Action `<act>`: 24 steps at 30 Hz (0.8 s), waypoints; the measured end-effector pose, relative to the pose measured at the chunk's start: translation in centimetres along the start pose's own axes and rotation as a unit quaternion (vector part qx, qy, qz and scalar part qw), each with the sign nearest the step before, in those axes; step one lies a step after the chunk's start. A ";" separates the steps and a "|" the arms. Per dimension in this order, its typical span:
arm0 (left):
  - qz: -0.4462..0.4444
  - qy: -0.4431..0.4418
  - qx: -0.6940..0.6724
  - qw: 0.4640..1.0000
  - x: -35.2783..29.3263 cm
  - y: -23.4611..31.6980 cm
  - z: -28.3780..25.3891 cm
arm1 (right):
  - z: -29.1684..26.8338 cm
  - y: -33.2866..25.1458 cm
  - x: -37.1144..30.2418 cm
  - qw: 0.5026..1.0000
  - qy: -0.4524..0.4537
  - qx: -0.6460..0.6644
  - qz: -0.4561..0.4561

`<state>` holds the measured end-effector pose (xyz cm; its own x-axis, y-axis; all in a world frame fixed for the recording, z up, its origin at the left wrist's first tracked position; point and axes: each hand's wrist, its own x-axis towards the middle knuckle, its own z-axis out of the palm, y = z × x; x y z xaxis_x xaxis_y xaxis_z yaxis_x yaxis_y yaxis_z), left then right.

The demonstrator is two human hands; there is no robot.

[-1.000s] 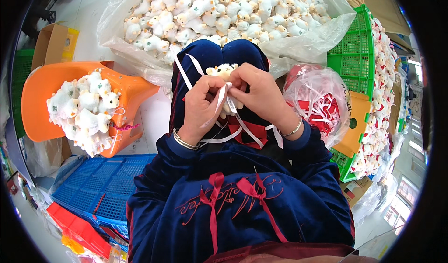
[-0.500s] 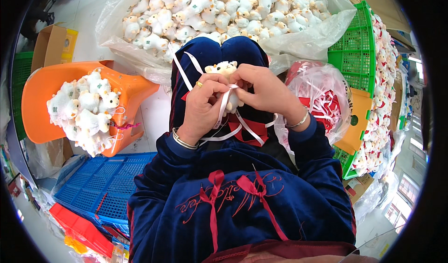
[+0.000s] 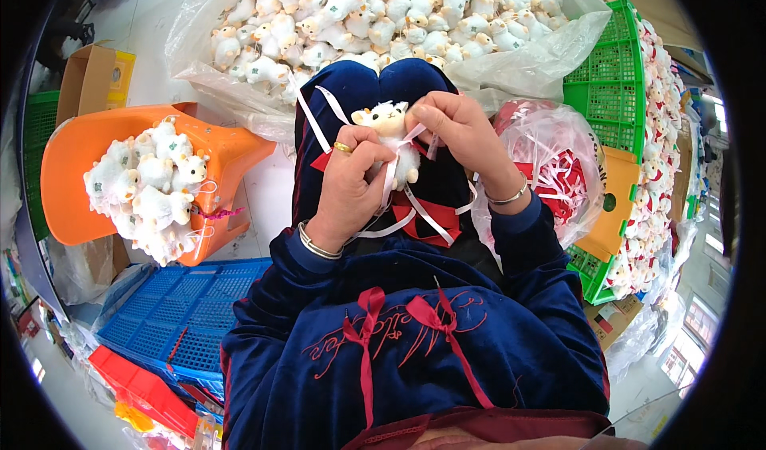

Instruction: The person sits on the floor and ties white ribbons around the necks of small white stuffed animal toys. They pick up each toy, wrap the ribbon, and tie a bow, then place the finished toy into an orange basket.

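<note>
Left hand (image 3: pixel 349 183), curled fingers pinching white ribbon (image 3: pixel 389 177), and right hand (image 3: pixel 461 132), thumb and forefinger closed on another strand, flank a plush toy (image 3: pixel 392 123) between their fingertips, presumably light, soft, squashable and best held by its torso

You wear a dark blue velvet top (image 3: pixel 419 386) with glossy sleeves (image 3: pixel 271 302), red script embroidery (image 3: pixel 399 326) across the chest and two crimson ribbon bows (image 3: pixel 371 302) with long tails. A dark red band (image 3: pixel 479 424) edges its neckline. Your trousers (image 3: pixel 343 91) are matching blue velvet. Silvery bangles (image 3: pixel 317 243) circle both wrists, and your left hand (image 3: pixel 351 187) bears a gold-coloured ring (image 3: pixel 342 147).
</note>
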<state>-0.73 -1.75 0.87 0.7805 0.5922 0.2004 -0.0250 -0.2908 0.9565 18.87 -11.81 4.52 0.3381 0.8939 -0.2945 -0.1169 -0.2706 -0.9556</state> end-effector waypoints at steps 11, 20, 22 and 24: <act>-0.051 -0.006 -0.023 0.998 -0.2 -0.7 -1.1 | -1.6 2.5 -0.1 0.993 0.078 0.051 -0.076; -0.095 -0.023 -0.052 0.994 0.0 0.2 -0.7 | 0.3 0.8 -1.4 0.998 0.033 0.018 -0.050; -0.089 -0.039 -0.030 0.995 0.0 -0.1 -0.6 | 0.7 -0.1 -2.1 0.993 0.025 -0.094 -0.061; -0.098 -0.054 -0.010 0.994 0.3 0.5 -0.6 | 1.1 -1.1 -2.2 0.953 0.038 -0.267 -0.141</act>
<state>-0.88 -1.29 1.54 0.8340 0.5517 -0.0126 0.1217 -0.1617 0.9793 17.18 -13.10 6.22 0.3551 0.9348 -0.0063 0.4724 -0.1852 -0.8617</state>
